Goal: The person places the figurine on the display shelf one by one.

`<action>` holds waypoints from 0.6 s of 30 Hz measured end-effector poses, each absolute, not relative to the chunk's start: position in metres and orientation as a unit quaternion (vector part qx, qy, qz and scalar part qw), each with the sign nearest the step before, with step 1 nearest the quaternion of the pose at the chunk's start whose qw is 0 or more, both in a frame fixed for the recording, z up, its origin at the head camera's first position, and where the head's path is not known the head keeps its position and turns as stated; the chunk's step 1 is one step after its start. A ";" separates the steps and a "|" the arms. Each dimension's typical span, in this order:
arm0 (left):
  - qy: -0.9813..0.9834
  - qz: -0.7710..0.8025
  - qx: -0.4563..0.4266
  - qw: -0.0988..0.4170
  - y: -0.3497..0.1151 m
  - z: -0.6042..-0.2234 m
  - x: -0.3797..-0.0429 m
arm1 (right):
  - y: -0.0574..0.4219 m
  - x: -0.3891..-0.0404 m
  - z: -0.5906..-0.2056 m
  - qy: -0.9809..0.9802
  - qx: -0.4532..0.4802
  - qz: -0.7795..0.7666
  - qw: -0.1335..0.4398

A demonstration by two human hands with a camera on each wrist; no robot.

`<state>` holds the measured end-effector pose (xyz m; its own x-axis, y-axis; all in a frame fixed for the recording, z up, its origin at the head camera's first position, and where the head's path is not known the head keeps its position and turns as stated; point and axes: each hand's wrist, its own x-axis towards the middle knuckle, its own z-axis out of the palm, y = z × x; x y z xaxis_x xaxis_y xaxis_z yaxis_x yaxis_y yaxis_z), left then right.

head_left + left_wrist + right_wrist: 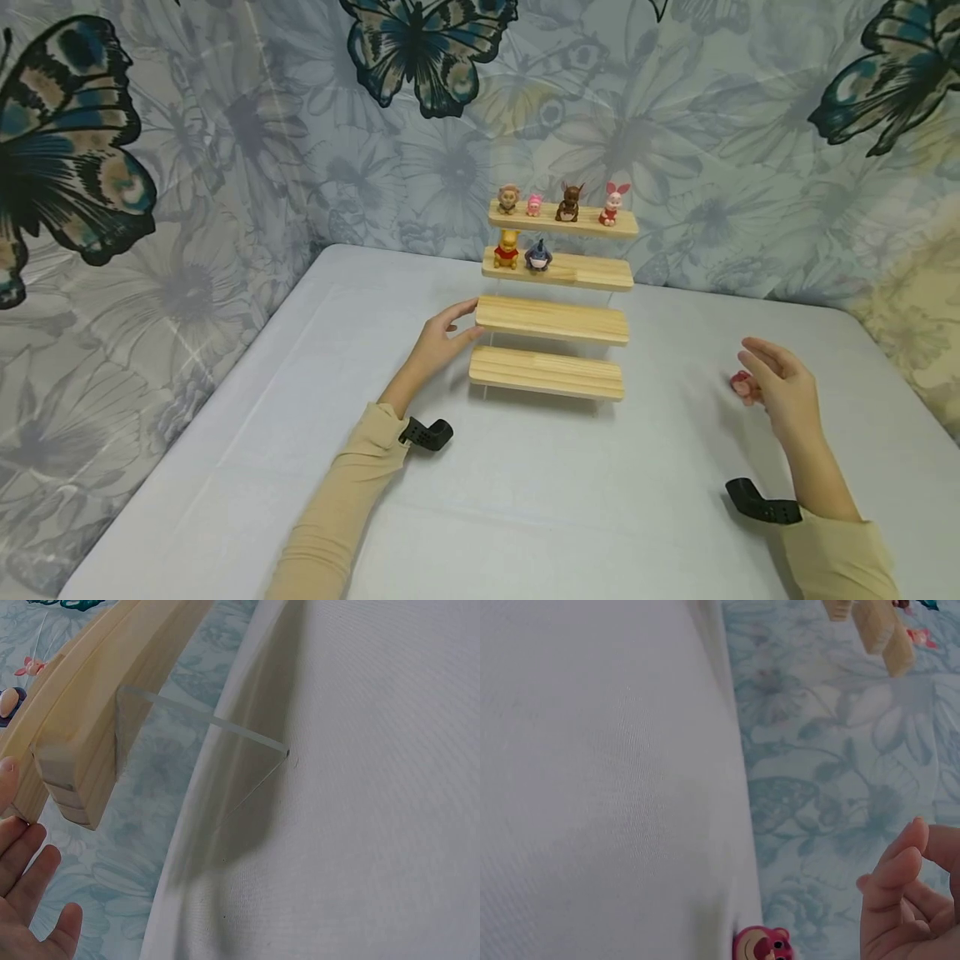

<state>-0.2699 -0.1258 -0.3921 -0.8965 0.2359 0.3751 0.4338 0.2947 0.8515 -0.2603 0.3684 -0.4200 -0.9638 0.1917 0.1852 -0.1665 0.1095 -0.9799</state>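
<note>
A stepped wooden display shelf [551, 321] with several tiers stands on the table. My left hand [437, 343] grips the left end of its third tier from the top, that end lying between thumb and fingers. In the left wrist view the left hand [30, 900] is at the board's edge. My right hand [787, 396] is raised at the right, fingers loosely curled and holding nothing. Below and beside it a pink bear figurine [742, 385] is on the table, partly hidden by the hand. The right wrist view shows the bear figurine [763, 945] apart from the right hand [907, 900].
The top tier bears a lion figurine [508, 200], a small pink figurine [534, 205], a brown figurine [568, 202] and a pink rabbit-eared figurine [612, 204]. A yellow bear [506, 250] and a blue donkey [538, 256] stand one tier lower. Butterfly-patterned cloth [450, 167] hangs behind.
</note>
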 end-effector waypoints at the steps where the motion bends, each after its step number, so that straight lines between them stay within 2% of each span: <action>1: -0.800 -0.555 -0.209 0.091 -0.126 -0.397 -0.273 | 0.369 -0.260 -0.419 -0.735 -0.012 0.665 0.133; 10: -0.798 -0.549 -0.222 0.110 -0.130 -0.396 -0.273 | 0.380 -0.258 -0.415 -0.742 -0.066 0.659 0.108; 18: -0.799 -0.557 -0.211 0.088 -0.126 -0.396 -0.272 | 0.383 -0.251 -0.411 -0.796 -0.085 0.592 0.094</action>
<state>-0.2720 -0.1257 -0.3963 -0.8959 0.2391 0.3745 0.4341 0.2913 0.8525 -0.2508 0.3830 -0.4108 -0.9678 0.2468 0.0490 0.0239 0.2841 -0.9585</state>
